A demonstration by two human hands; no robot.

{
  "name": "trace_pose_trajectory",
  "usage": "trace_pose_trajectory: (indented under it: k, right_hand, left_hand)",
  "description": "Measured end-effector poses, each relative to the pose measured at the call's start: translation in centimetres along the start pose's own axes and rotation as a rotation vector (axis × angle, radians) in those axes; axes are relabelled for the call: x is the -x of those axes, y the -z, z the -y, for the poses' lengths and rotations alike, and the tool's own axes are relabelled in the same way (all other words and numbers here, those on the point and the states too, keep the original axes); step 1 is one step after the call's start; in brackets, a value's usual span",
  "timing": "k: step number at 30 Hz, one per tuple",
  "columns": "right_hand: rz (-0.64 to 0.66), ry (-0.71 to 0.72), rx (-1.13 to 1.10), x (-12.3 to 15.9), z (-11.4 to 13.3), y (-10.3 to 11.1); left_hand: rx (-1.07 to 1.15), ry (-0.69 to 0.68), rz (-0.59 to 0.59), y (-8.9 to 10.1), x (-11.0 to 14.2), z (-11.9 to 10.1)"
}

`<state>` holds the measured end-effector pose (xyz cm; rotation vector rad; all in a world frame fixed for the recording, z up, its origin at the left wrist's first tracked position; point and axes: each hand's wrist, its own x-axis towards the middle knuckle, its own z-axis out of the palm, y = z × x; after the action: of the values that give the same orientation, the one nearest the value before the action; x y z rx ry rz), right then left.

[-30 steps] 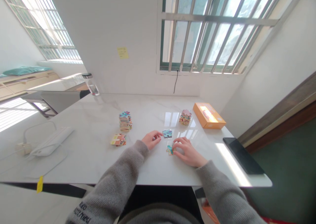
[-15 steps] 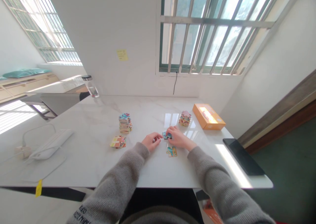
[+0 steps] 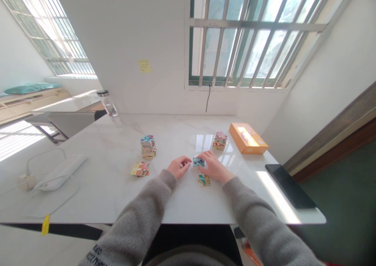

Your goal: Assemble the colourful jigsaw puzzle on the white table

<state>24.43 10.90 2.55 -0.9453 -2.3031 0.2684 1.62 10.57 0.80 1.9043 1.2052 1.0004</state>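
- The white desk (image 3: 102, 195) carries everything, its near edge running just in front of the person.
- Toward the back right, an orange box (image 3: 248, 138) lies flat, well apart from both hands.
- The right hand (image 3: 216, 168) comes in from the right, thumb on the near side, index finger on the far side. These fingers are apart, straddling the blue piece (image 3: 199, 162); whether they pinch it, I can't tell.
- The left hand (image 3: 179, 167) rests just left of that piece, fingers half curled with a gap at the thumb, apart from it.
- A tall stack (image 3: 148, 147) stands beyond the left hand, off to its left; a lower stack (image 3: 220, 141) stands beyond the right one.
- The blue piece lies flat between the hands, the right clearly nearer; I make out no sure long axis.
- The teal-and-yellow piece (image 3: 204, 180) lies just on the near side of it, below the right thumb.
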Motion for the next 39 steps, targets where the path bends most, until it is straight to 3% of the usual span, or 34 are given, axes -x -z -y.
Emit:
trace_pose_trajectory:
  k: [4,9,14,19,23,26,33,39]
  right_hand:
    - [-0.021,0.102,0.007,0.3,2.2,-0.4]
    - [-0.025,0.114,-0.011,0.3,3.3,-0.6]
    - [-0.235,-0.154,-0.287,0.3,2.8,-1.1]
    - [-0.131,-0.338,-0.644,0.2,2.3,-1.7]
    - [-0.178,-0.384,-0.656,0.2,2.3,-1.6]
    - [-0.213,-0.39,-0.615,0.2,2.2,-1.5]
    - [-0.217,-0.422,-0.634,0.3,1.7,-1.7]
    - [-0.207,-0.431,-0.679,0.3,2.2,-1.8]
  left_hand:
    - [0.051,0.078,-0.053,0.3,-0.3,-0.1]
    - [0.182,0.1,0.029,0.4,-0.5,0.2]
    - [0.34,0.163,-0.023,0.6,-0.8,0.4]
    - [0.383,0.141,-0.036,0.5,-0.8,0.0]
    - [0.29,0.117,0.121,-0.2,0.0,-0.5]
    - [0.085,0.037,0.159,-0.6,0.7,-0.6]
    - [-0.16,-0.405,-0.006,-0.3,0.9,-0.1]
    - [-0.246,-0.525,-0.004,-0.5,0.7,0.1]
